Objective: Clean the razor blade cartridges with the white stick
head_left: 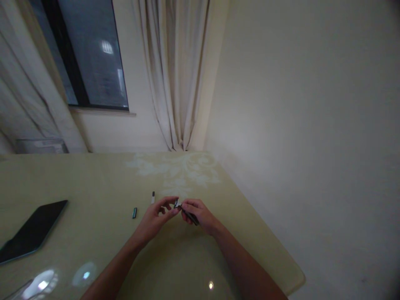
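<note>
My right hand [197, 214] is closed around the dark handle of what looks like a razor [193, 218], which slants down to the right. At its other end is a small silvery and dark razor head [176, 204]. My left hand [159, 214] pinches this head between thumb and index finger, the other fingers curled behind. Both hands meet just above the table. Left of them lies a small dark piece with a teal face [134, 213], like a razor cartridge. A small black-and-white stick [153, 197] lies just beyond my left hand.
The pale, glossy table [103, 187] has a floral pattern at its far end and a rounded right corner. A dark flat tablet-like device [34, 231] lies at the left. A clear object [28, 289] shows at the lower left. The wall [296, 146] runs along the right side.
</note>
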### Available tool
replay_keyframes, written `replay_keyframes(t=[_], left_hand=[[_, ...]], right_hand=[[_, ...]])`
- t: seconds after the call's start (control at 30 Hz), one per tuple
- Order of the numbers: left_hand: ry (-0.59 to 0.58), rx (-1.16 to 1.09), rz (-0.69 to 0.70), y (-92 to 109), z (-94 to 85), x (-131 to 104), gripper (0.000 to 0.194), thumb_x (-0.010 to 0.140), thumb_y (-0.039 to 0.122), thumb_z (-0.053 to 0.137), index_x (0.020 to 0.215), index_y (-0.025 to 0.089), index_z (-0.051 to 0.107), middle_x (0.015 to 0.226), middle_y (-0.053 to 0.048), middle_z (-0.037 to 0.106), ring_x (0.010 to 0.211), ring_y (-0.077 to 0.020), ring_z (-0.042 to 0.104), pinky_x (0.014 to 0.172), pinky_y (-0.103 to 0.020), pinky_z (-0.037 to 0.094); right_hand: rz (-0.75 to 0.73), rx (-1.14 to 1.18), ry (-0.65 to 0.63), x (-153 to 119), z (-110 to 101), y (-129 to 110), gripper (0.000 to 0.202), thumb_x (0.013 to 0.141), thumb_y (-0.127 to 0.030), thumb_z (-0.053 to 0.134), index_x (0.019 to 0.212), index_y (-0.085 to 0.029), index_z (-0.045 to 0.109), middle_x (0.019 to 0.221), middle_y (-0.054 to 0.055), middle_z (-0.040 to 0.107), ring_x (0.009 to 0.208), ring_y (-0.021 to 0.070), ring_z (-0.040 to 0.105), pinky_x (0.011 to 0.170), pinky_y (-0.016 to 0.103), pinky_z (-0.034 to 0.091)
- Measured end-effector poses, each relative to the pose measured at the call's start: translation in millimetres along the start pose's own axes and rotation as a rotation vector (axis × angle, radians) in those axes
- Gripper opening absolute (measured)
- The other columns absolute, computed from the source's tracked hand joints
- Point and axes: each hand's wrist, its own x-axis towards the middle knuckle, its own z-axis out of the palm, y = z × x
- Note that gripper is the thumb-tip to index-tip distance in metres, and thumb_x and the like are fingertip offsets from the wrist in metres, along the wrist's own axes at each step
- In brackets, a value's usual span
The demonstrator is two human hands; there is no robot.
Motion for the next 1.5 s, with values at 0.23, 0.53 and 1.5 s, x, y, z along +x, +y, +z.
replay_keyframes(t=[0.23,0.53,1.5], left_hand=[[-0.07,-0.091,-0.036,-9.1,5.9,1.2,0.056,0.082,0.057,0.079,0.126,0.022,0.078,0.1,-0.008,0.077,0.092,-0.0253,0.068,0.086,-0.037,0.053],[-0.126,-0.23,-0.073,5.3,5.2,-8.4,0.057,0.081,0.056,0.084,0.125,0.02,0.076,0.103,-0.009,0.078,0.096,-0.0257,0.07,0.093,-0.04,0.053],[-0.352,-0.532,-0.022,31.4,-6.0,-17.1,0.046,0.079,0.031,0.091,0.122,0.022,0.077,0.099,-0.007,0.079,0.089,-0.0242,0.075,0.089,-0.043,0.06]], right_hand=[[-0.01,0.045,-0.003,1.0,1.9,5.1,0.041,0.087,-0.057,0.073,0.081,-0.016,0.067,0.062,-0.004,0.059,0.049,0.0082,0.048,0.047,0.021,0.033],[0.014,0.188,-0.152,-2.0,2.2,3.3,0.039,0.087,-0.052,0.068,0.082,-0.014,0.069,0.054,-0.004,0.058,0.037,0.007,0.039,0.038,0.022,0.025],[-0.182,-0.049,-0.185,-27.6,14.4,-24.6,0.044,0.091,-0.055,0.066,0.078,-0.014,0.073,0.057,-0.004,0.042,0.054,0.0106,0.033,0.054,0.027,0.024]])
